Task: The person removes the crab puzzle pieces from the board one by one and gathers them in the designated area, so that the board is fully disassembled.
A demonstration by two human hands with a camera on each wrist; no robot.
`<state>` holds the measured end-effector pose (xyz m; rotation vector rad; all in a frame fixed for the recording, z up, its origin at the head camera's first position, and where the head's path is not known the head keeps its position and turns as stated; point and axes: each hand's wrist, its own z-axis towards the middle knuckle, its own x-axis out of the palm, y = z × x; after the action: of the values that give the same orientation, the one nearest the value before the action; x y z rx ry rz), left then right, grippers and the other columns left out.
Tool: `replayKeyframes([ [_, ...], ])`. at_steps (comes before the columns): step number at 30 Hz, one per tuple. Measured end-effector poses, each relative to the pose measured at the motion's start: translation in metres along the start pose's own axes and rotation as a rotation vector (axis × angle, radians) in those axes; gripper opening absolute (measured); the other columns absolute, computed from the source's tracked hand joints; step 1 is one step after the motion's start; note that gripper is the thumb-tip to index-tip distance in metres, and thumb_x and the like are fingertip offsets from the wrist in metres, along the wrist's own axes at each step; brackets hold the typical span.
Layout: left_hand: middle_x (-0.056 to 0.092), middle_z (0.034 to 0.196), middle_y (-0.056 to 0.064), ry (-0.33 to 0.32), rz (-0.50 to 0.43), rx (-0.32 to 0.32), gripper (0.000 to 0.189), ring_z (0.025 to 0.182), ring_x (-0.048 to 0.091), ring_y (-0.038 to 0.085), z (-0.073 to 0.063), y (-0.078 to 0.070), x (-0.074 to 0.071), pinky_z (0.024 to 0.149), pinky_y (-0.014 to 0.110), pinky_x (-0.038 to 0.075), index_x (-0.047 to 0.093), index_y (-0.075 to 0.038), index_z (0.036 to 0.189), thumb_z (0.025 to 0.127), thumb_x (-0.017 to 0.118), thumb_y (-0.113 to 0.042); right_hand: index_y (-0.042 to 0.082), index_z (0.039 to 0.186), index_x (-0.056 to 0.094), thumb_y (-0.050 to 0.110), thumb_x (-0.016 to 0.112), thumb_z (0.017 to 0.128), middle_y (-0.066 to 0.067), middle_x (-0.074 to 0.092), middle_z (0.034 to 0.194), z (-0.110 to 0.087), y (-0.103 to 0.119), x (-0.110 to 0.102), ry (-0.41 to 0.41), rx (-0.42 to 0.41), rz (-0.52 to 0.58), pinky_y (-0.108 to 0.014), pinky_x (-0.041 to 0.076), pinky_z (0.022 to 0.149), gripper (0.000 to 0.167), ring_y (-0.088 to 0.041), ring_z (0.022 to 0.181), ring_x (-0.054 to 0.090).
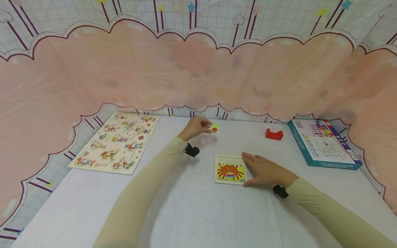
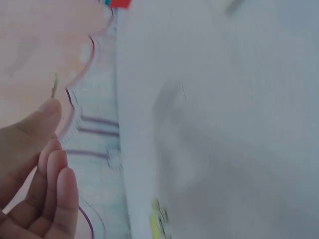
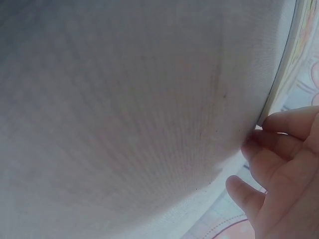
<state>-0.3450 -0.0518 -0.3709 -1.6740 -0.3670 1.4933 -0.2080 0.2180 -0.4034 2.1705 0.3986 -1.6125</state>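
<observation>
My left hand [image 1: 197, 127] is raised over the far part of the table and pinches a small yellow-and-red puzzle piece [image 1: 214, 128] between thumb and fingers. Seen from the left wrist, that piece [image 2: 54, 85] is edge-on above the thumb tip. A pale puzzle tray [image 1: 227, 158] lies flat in front of me, holding a red crab picture [image 1: 231, 171] on yellow; a pale strip shows along its far side. My right hand [image 1: 266, 170] rests at the tray's right edge, fingers extended at the far corner and thumb at the near corner. In the right wrist view, fingertips touch the tray's edge [image 3: 281, 74].
Another yellow piece [image 2: 158, 219] lies on the table near the left hand, mostly hidden in the head view. A large picture board [image 1: 119, 137] lies at left. A red notched block [image 1: 274, 134] and a teal-sided box [image 1: 325, 144] are at right. A patterned cloth hangs behind.
</observation>
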Motion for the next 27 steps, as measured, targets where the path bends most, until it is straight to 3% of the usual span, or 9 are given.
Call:
replayKeyframes([
  [9,0.066,0.111,0.015,0.009,0.084,-0.061,0.036,0.102,0.06,0.026,0.019,0.031,-0.006,0.088,0.034,0.049,0.068,-0.003,0.112,0.079,0.075,-0.014,0.006,0.148,0.025,0.069,0.064,0.069,-0.011,0.025,0.155,0.0,-0.001,0.001,-0.006,-0.003,-0.004,-0.055,0.03,0.109,0.108,-0.036,0.138,0.031],
  [17,0.064,0.116,0.014,0.049,0.068,-0.171,0.035,0.108,0.057,0.027,0.025,0.036,-0.002,0.091,0.037,0.048,0.068,-0.003,0.112,0.079,0.075,-0.011,0.006,0.148,0.025,0.067,0.066,0.07,-0.011,0.025,0.155,-0.001,0.003,-0.002,0.001,0.005,0.012,-0.054,0.029,0.11,0.107,-0.035,0.139,0.03],
  [27,0.065,0.114,0.014,0.046,0.162,-0.199,0.033,0.109,0.056,0.027,0.029,0.044,0.004,0.097,0.038,0.044,0.069,-0.005,0.111,0.078,0.075,-0.011,0.007,0.148,0.025,0.067,0.066,0.07,-0.011,0.025,0.155,-0.001,0.0,-0.001,0.002,0.0,0.004,-0.054,0.029,0.11,0.107,-0.035,0.139,0.03],
])
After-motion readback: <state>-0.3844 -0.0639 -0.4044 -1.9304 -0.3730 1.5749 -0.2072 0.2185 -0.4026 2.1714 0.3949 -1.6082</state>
